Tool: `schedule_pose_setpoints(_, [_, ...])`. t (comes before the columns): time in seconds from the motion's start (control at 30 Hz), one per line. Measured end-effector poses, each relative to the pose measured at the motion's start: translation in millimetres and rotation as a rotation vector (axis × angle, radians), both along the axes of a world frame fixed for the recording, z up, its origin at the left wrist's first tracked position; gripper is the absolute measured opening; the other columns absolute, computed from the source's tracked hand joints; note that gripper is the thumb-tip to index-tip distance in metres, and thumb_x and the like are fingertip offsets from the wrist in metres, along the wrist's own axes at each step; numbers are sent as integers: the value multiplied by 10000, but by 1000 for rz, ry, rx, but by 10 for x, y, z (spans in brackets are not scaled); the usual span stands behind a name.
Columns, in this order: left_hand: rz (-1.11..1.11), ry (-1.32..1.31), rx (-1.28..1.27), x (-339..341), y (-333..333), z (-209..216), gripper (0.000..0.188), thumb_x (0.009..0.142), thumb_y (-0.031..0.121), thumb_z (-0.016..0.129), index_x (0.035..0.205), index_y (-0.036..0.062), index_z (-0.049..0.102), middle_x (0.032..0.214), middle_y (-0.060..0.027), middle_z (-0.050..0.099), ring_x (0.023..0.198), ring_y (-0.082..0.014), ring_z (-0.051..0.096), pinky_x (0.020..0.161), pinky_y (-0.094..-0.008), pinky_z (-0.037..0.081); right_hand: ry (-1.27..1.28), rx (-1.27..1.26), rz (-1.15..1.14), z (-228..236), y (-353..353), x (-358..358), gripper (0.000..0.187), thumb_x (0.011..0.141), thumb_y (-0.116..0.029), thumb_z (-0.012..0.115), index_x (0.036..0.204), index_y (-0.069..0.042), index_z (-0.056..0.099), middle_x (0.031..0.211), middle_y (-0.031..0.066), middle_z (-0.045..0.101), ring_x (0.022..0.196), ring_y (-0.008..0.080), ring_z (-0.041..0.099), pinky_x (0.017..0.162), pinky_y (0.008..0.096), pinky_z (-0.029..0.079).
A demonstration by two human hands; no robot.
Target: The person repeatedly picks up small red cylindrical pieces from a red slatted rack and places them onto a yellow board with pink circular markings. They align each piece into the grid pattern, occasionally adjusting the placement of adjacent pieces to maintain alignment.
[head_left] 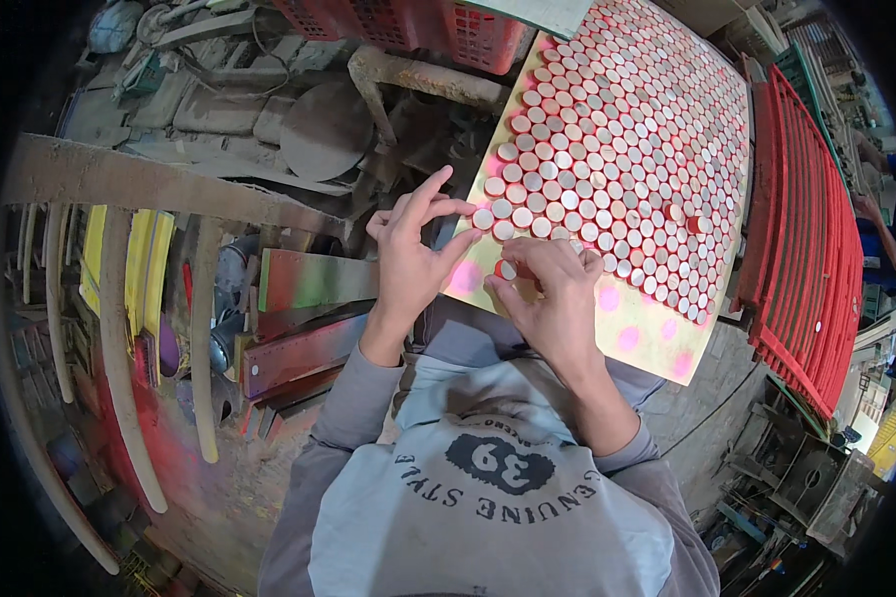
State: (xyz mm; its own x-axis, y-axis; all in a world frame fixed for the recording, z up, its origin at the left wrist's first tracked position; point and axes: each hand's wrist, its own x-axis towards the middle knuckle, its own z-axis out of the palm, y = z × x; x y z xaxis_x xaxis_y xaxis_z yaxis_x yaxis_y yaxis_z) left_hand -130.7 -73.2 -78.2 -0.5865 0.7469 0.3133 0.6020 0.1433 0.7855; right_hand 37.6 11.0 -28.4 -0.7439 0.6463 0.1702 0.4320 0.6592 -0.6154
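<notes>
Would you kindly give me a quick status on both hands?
Left hand fingertips on small round red-sided caps. Right hand pinching one cap. Yellowish board crowded.

Even, soft daylight with faint shadows; sharp centre, strong fisheye bending and black vignette at the rim.

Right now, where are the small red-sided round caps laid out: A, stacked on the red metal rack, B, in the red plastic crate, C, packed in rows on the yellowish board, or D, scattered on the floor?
C: the caps sit packed in rows on the yellowish board, with the left hand and right hand at the near edge of the rows.
</notes>
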Motion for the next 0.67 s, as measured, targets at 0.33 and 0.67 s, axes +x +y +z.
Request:
schedule_pose_setpoints(0.33, [-5,8,7,9,2,5,796,718,237,916,1411,83,556,1061,0,781,1064,-163,685,959,-351,393,85,14,-91,-99,73,106,361,681,-156,885,995,-94,719,933,35,630,937,220,581,886,416,340])
schedule_pose_setpoints(0.67, [-31,-19,43,-25,52,-29,856,684,242,933,1429,86,543,1151,-75,770,1165,-198,682,1017,-357,413,-85,134,-146,-115,128,247,407,648,-226,919,1001,-133,739,963,31,610,941,202,557,839,420,325])
